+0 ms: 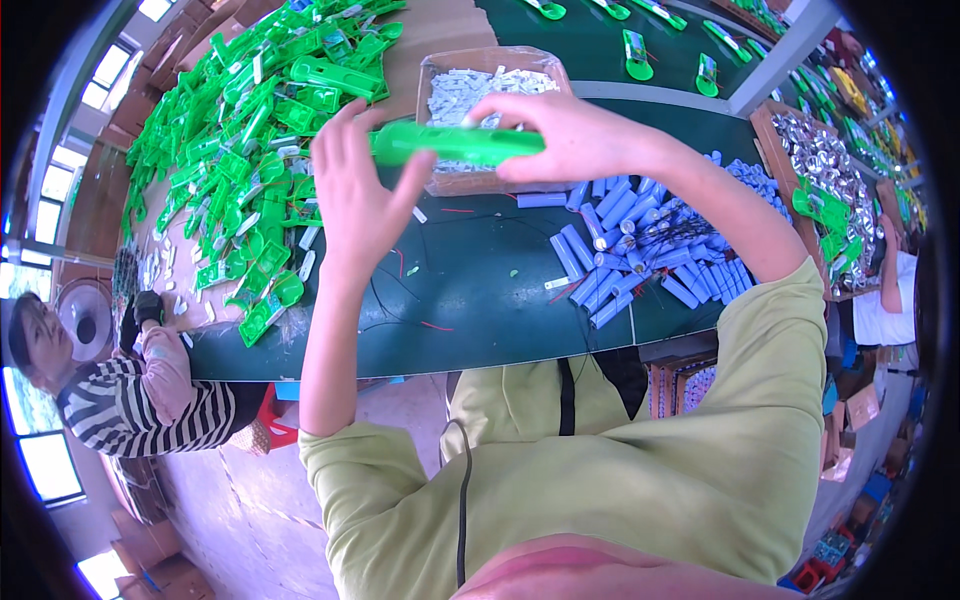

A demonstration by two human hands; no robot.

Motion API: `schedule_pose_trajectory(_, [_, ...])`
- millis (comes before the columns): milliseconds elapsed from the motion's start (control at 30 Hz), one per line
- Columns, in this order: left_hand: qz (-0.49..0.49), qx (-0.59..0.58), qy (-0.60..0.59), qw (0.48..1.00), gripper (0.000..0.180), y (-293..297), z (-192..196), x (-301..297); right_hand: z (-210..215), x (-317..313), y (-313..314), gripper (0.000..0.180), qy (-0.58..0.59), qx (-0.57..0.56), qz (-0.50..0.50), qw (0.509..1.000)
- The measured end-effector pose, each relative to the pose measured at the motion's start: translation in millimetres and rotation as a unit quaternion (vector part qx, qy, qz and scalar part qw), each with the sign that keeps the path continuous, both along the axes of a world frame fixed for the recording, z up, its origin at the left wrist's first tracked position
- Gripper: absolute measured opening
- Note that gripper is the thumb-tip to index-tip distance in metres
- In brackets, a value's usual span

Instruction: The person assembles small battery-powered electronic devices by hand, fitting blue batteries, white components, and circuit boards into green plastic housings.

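In front of me, above the table, a long green plastic casing (455, 146) is held level and slightly blurred. My right hand (570, 137) grips its right end between thumb and fingers. At the casing's left end is my left hand (362, 190), with fingers spread and thumb apart; whether it touches the casing is hard to make out. Behind the casing stands an open cardboard box (478, 183) of small white parts (480, 88). A heap of blue cylindrical cells (625, 235) with thin wires lies to the right, under my right forearm.
Green plastic casings (230, 180) form a large pile at the left. The dark green table (460, 300) carries loose red and black wires. Finished-looking green pieces (637, 55) lie beyond a metal bar. A box of shiny round parts (815, 160) stands right. A person in stripes (150, 410) sits left.
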State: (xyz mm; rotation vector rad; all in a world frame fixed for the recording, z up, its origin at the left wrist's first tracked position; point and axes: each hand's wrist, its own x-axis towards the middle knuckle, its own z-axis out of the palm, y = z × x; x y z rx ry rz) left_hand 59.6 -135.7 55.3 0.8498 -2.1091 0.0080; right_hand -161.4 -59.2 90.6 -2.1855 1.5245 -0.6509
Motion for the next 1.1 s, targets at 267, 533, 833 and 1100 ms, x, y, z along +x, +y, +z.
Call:
schedule_pose_trajectory(267, [-0.047,0.245,-0.162,0.955,0.032,-50.0,-52.9,85.4,-52.2,38.7,-142.0,0.040,0.073,-0.019,0.010,0.997])
schedule_pose_trajectory(533, [0.003,0.213,-0.266,0.940,0.036,-55.4,-57.8,115.6,-108.2,112.3,-247.6,0.034,0.223,-0.035,-0.054,0.973])
schedule_pose_trajectory(833, [-0.033,0.203,-0.149,0.967,0.034,-71.7,-48.7,123.6,-91.8,117.2,-255.1,0.048,0.167,0.029,-0.108,0.980])
schedule_pose_trajectory(1100, [-0.040,0.263,-0.022,0.964,0.034,-82.9,-35.5,112.1,-47.3,71.2,-251.0,0.053,-0.123,0.109,-0.012,0.986])
